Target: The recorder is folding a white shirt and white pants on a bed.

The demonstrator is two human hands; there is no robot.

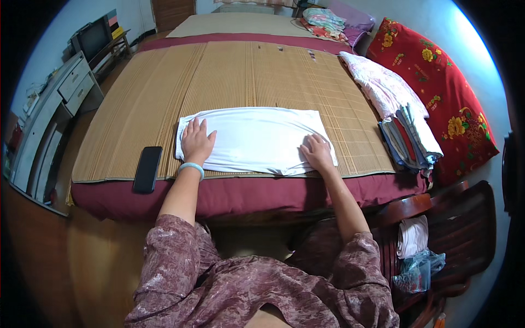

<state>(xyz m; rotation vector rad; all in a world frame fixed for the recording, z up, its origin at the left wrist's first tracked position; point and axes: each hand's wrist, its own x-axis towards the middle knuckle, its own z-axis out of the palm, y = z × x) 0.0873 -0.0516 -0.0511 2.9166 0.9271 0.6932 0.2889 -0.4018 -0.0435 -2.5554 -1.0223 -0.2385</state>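
Observation:
A folded white cloth garment (254, 139) lies flat on the woven bamboo mat (229, 78) near the bed's front edge. My left hand (197, 141) rests palm down on its left end, fingers spread, with a pale bangle on the wrist. On the cloth's lower right part lies my right hand (318, 152), its fingers slightly bent and apart, pressing the fabric where small creases run. Neither hand grips anything. The underside of the cloth is hidden.
A black smartphone (147, 169) lies left of the cloth. At the right stand a stack of folded clothes (410, 137), a pink-white quilt (381, 84) and a red floral bundle (434, 94). A wooden chair (463, 229) holds a plastic bag (416, 272).

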